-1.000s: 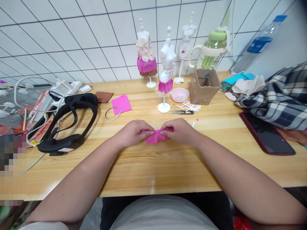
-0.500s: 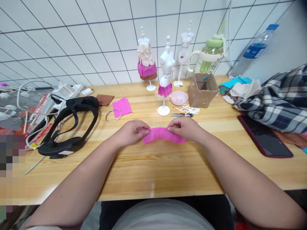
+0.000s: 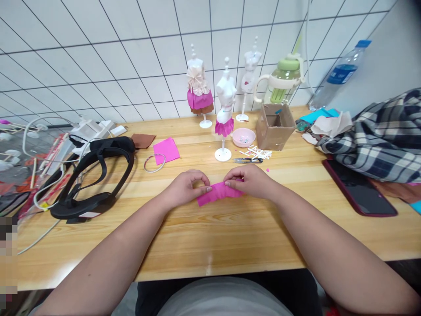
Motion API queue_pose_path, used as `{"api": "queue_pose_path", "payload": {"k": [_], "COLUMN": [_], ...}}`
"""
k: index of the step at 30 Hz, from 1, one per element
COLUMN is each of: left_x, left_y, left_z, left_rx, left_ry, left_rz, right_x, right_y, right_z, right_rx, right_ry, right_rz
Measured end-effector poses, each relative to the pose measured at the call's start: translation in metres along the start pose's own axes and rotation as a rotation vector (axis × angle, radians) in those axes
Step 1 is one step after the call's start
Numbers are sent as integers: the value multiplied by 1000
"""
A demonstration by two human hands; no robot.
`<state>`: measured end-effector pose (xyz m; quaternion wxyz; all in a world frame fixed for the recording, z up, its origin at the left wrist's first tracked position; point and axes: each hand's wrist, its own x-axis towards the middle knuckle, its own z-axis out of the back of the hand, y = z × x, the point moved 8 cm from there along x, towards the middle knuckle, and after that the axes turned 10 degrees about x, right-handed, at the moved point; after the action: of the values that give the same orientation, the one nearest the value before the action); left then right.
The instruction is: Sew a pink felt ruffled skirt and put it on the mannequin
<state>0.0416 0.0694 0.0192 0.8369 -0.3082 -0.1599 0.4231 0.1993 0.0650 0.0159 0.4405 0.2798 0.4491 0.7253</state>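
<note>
Just above the wooden table (image 3: pixel 213 237), a magenta fabric strip (image 3: pixel 217 194) is stretched between my hands. My left hand (image 3: pixel 187 188) pinches its upper edge near the left end, thumb and forefinger together. At the right part of the same edge, my right hand (image 3: pixel 251 181) pinches the strip and covers its far right end. Small folds run along the upper edge. Straight beyond my hands stands a small white dress form (image 3: pixel 226 92) wearing a magenta ruffled skirt (image 3: pixel 224 127). Thread snips (image 3: pixel 248 160) lie just past my right hand.
Two more dress forms, one clothed (image 3: pixel 199 87) and one white (image 3: pixel 251 61), stand by the wall. A pink bowl (image 3: pixel 244 138), cardboard box (image 3: pixel 275 127), green-lidded jug (image 3: pixel 286 81) and phone (image 3: pixel 358 188) sit rightward. Leftward lie a black headset (image 3: pixel 95 180), magenta square (image 3: pixel 167 150) and ring (image 3: pixel 154 163).
My hands have drawn closer together along the fabric strip, and its upper edge is more gathered. The strip now tilts, left end lower. The camera view has shifted slightly.
</note>
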Motion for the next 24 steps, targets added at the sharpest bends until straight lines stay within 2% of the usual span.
{"api": "queue_pose_path", "payload": {"k": [3,6,13,19,24], "left_x": [-3,-4,-4,-5,-4], "left_y": [15,23,29,18,18], "left_z": [-8,-8,-2,4,10], "left_rx": [-117,-168,-157,-206,-282], "left_ry": [57,61,40,82,54], "left_rz": [141,201,215,174,178], "right_x": [0,1,3,6,3], "right_y": [-4,-11,-19,-24,-29], "right_z": [8,19,27,35,55], "right_rx": [9,23,69,87,-98], "right_ry": [-26,-78,-120,-150,-279], "right_rz": [-39,-88,-102,-109,-125]}}
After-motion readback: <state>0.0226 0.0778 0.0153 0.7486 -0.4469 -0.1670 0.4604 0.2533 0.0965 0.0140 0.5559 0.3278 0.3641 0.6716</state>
